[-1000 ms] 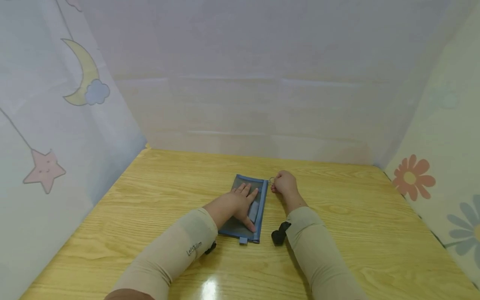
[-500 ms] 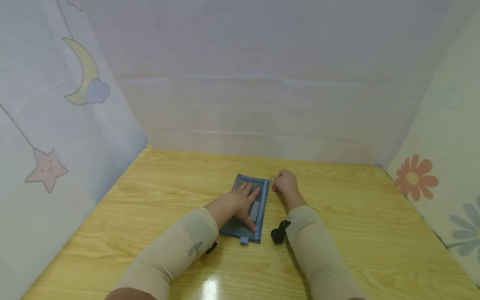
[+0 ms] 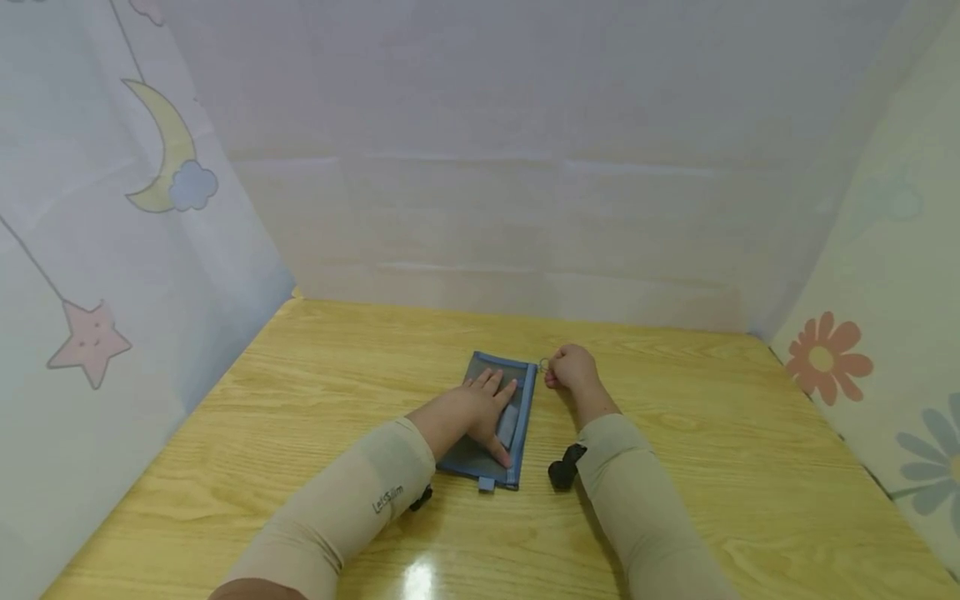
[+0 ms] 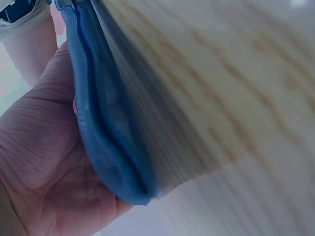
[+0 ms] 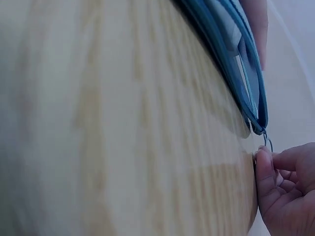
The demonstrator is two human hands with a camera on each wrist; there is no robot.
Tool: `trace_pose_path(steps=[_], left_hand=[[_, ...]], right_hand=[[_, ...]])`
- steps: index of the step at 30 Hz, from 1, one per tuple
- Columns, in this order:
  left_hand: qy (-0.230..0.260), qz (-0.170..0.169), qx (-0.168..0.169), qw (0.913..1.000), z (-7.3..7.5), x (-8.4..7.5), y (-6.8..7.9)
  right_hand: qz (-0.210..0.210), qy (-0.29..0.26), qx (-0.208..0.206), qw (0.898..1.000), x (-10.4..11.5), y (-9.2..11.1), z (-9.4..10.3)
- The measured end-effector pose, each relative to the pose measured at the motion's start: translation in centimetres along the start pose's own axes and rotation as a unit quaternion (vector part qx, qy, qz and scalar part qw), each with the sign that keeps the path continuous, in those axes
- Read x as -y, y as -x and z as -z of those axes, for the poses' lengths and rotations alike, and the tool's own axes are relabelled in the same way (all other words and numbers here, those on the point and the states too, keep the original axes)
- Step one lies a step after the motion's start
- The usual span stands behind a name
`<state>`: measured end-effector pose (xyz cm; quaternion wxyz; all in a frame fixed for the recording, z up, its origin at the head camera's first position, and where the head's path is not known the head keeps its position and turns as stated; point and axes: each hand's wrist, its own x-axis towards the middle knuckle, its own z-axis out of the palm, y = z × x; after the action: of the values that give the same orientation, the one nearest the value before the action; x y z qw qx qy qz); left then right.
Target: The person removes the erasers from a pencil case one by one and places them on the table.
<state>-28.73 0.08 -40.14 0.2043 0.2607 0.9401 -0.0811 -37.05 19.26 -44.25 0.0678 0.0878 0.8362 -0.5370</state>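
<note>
A flat blue mesh zipper pouch (image 3: 461, 457) lies on the wooden table, its zip edge on the right. My left hand (image 3: 480, 410) rests on it with fingers spread, the thumb near the lower right corner. The left wrist view has the pouch's blue edge (image 4: 106, 142) across the palm. At the far right corner, my right hand (image 3: 573, 367) pinches a small ring (image 3: 544, 363) joined to the pouch. From the right wrist view, the fingers (image 5: 266, 169) hold the ring's loop close beside that corner, and the pouch's blue edges (image 5: 224, 61) stand parted. A pale piece (image 5: 225, 27) shows between them.
The wood-grain table (image 3: 352, 367) extends around the pouch. A pale backdrop (image 3: 480, 217) rises behind, with printed side panels left and right. Both forearms wear beige sleeves (image 3: 637, 500); a black device (image 3: 564, 468) sits at the right wrist. A light-blue tab (image 3: 487, 484) sticks out of the pouch's near edge.
</note>
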Motion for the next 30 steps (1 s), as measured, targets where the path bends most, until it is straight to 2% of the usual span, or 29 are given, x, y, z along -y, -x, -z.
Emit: trace_pose_path(steps=[7,21,30], left_hand=[[0.004,0.004,-0.003,1.0,0.0,-0.1,0.1],[-0.003,0.001,-0.008,1.0,0.0,-0.3,0.2],[0.008,0.002,-0.006,0.9999,-0.2,-0.1,0.2]], right_hand=[[-0.017,0.006,0.01,1.0,-0.2,-0.2,0.1],[0.011,0.011,0.003,1.0,-0.2,1.1,0.2],[0.011,0.007,0.01,1.0,-0.2,1.7,0.5]])
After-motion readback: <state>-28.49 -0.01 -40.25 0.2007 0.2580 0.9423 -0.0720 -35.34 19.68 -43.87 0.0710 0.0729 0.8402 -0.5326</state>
